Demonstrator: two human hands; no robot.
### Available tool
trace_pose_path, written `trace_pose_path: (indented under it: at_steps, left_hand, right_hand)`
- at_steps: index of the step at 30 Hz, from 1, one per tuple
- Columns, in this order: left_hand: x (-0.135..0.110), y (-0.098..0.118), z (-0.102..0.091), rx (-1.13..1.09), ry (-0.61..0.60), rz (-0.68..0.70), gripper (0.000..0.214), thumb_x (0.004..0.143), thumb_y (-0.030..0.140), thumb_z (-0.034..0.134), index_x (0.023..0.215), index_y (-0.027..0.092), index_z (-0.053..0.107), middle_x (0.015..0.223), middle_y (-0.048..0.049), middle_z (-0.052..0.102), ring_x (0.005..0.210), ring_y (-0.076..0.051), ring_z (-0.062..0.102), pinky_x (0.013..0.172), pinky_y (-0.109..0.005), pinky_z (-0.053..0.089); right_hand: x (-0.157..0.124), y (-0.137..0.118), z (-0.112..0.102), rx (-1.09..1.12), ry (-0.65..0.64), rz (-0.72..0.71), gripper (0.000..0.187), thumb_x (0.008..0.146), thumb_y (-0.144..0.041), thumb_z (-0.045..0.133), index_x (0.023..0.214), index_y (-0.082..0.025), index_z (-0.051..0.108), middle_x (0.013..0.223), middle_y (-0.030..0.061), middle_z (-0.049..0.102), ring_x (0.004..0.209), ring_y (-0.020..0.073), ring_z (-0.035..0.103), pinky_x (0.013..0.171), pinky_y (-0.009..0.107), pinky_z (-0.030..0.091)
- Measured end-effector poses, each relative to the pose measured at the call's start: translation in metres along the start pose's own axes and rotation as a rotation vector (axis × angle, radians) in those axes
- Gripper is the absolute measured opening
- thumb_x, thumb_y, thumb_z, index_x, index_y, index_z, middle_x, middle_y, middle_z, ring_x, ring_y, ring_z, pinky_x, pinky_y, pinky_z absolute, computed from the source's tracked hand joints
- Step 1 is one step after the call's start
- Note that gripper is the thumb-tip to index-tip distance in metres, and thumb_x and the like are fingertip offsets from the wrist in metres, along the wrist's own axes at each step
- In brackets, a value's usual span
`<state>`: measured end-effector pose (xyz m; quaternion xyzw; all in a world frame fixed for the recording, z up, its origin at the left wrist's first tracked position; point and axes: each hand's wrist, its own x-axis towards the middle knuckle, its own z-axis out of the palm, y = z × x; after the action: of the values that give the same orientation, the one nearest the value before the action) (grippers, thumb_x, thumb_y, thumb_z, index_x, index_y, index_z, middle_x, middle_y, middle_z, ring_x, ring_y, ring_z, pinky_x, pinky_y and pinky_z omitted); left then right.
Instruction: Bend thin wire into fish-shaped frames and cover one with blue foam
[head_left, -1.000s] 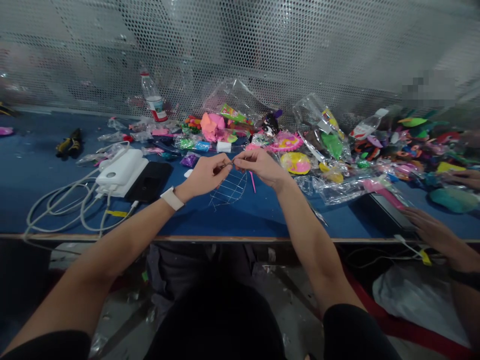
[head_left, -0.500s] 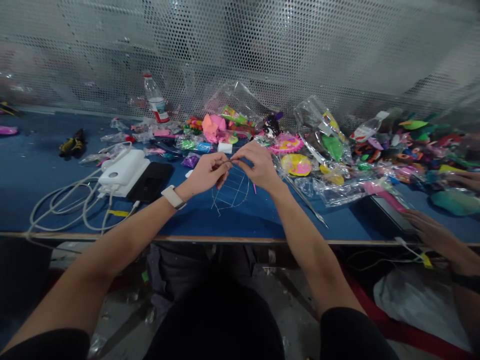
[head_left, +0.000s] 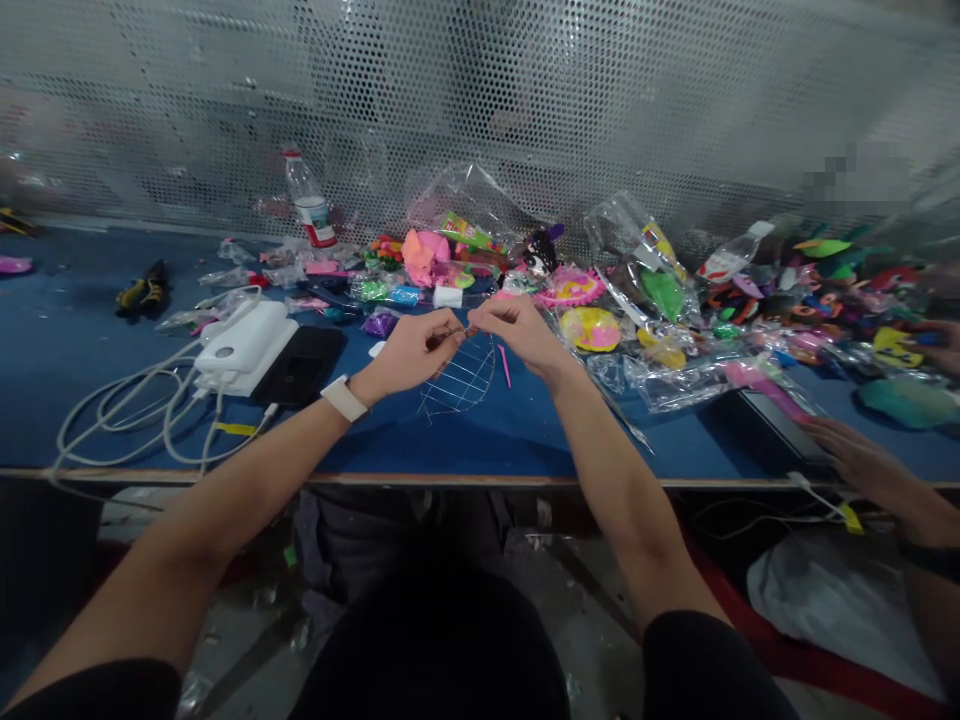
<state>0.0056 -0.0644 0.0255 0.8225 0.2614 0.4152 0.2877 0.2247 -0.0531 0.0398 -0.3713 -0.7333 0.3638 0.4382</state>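
My left hand [head_left: 409, 352] and right hand [head_left: 517, 335] each pinch the top edge of the wire frame [head_left: 459, 380]; grips narrow, nearly meeting. The frame hangs below both, over the table [head_left: 487, 440].

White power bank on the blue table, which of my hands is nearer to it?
Left. The left hand sits just right of the white power bank, pinching the wire mesh; the right hand pinches the mesh farther right.

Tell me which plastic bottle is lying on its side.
The right-hand bottle, white-capped, lies on its side; the red-capped bottle at the left stands upright.
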Motion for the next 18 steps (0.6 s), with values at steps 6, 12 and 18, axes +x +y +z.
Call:
trace_pose_path:
  at_steps: [6, 12, 18]
  left_hand:
    - [0.0001, 0.0028, 0.0007, 0.139, 0.035, 0.048, 0.018, 0.103, 0.024, 0.059, 0.085, 0.022, 0.058, 0.053, 0.006, 0.056, 0.045, -0.01, 0.048, 0.051, -0.026, 0.037]
    - [0.0009, -0.0016, 0.0008, 0.113, 0.027, 0.029, 0.018, 0.103, 0.023, 0.059, 0.085, 0.023, 0.058, 0.054, 0.0065, 0.055, 0.045, -0.01, 0.05, 0.051, -0.025, 0.038]
    - [0.0001, -0.0034, 0.001, 0.015, -0.003, 0.002, 0.015, 0.103, 0.02, 0.059, 0.088, 0.022, 0.06, 0.059, 0.0056, 0.061, 0.043, -0.008, 0.055, 0.048, -0.022, 0.043]
  right_hand:
    - [0.0018, 0.0031, -0.0007, 0.058, -0.046, 0.069, 0.044, 0.079, -0.067, 0.087, 0.069, -0.026, 0.076, 0.075, 0.0018, 0.069, 0.075, 0.018, 0.056, 0.073, 0.036, 0.046]
    - [0.001, 0.005, -0.0004, 0.074, -0.044, 0.043, 0.037, 0.079, -0.059, 0.088, 0.074, -0.024, 0.077, 0.081, 0.0022, 0.071, 0.079, 0.0187, 0.059, 0.075, 0.036, 0.046]
    - [0.0, 0.0011, -0.0052, -0.074, -0.065, -0.118, 0.028, 0.086, -0.05, 0.084, 0.076, -0.025, 0.076, 0.087, 0.0025, 0.068, 0.082, 0.0196, 0.059, 0.077, 0.038, 0.048]
